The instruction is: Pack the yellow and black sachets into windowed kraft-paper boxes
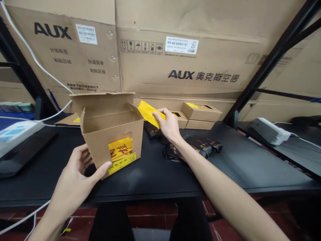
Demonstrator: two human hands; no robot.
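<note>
An open brown cardboard box (112, 134) with a window in its front stands on the black table (155, 174); a yellow packet shows through the window. My left hand (77, 174) grips the box at its lower left corner, thumb on the front. My right hand (168, 125) pinches a yellow packet (148, 112) just right of the box's open top. Several black packets (200, 147) lie on the table under and beside my right forearm.
Closed small brown boxes (200, 115) are stacked at the back against large AUX cartons (190, 60). A flat device (17, 147) with white cables sits at the left, a white adapter (269, 131) at the right, and a black shelf frame (265, 67) slants down.
</note>
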